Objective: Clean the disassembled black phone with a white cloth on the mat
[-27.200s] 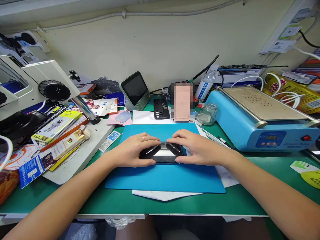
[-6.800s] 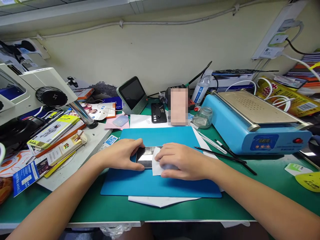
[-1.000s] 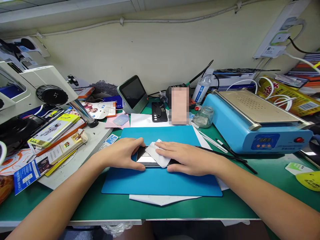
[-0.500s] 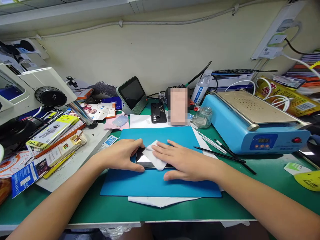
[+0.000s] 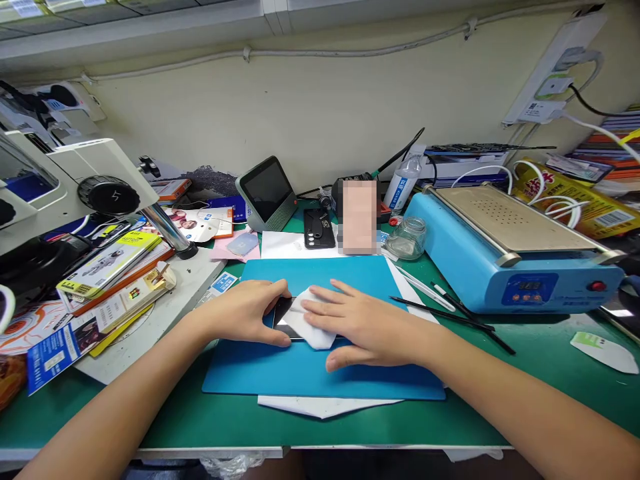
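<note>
A dark, glossy flat device [image 5: 283,313] lies on the blue mat [image 5: 320,380], mostly covered by a white cloth and my hands. My left hand [image 5: 250,312] grips its left end, thumb at the near edge and fingers at the far edge. The white cloth [image 5: 311,328] rests on the glossy surface. Over the cloth lies my right hand [image 5: 357,323], flat, with its fingers spread and its thumb apart on the near side.
A blue heating machine [image 5: 520,267] stands at the right, with tweezers [image 5: 425,289] and black tools left of it. A glass jar [image 5: 407,238], black phone [image 5: 319,229] and display [image 5: 267,193] sit behind the mat. A microscope stand [image 5: 170,230] and boxes occupy the left.
The cloth and my right fingers have shifted slightly left and nearer over the device. The whole view has moved a little. The yellow piece at the far right has gone from view.
</note>
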Motion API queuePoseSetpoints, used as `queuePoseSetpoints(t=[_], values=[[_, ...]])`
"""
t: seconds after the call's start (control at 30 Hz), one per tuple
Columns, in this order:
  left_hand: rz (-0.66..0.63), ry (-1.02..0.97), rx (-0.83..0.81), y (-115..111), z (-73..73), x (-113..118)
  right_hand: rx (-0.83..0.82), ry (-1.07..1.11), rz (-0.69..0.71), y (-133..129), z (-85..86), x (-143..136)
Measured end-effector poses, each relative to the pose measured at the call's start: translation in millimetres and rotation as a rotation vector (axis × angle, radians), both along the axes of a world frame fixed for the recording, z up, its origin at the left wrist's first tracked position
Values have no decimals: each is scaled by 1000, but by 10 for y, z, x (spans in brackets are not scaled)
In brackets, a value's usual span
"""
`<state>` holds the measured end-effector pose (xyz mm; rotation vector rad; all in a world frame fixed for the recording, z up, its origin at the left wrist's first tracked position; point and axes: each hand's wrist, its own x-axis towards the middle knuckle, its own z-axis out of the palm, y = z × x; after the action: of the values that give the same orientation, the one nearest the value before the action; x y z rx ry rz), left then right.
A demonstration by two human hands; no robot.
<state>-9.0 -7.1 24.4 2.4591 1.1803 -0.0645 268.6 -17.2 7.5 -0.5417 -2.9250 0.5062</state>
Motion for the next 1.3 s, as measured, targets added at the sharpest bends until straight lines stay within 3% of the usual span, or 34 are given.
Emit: queuePoseSetpoints(t=[0.1, 0.5, 0.67, 0.83, 0.97, 1.13, 1.3], values=[[1, 1, 5, 2, -3, -6, 20, 33, -35, 13, 7, 14], [6, 8, 1, 4, 0, 0, -36, 70, 40, -10, -1, 16], [6, 4, -14, 4, 5, 1, 27, 119, -7, 26, 9, 49], [8, -6, -22, 1, 21, 7, 76, 190, 69, 22, 27, 29], [13, 3, -24, 1, 15, 2, 119, 179, -19, 33, 25, 45], [14, 13, -13, 5, 11, 7, 110, 196, 50, 46, -6, 54], [19, 22, -14, -1, 26, 20, 140, 262, -53, 56, -45, 65]])
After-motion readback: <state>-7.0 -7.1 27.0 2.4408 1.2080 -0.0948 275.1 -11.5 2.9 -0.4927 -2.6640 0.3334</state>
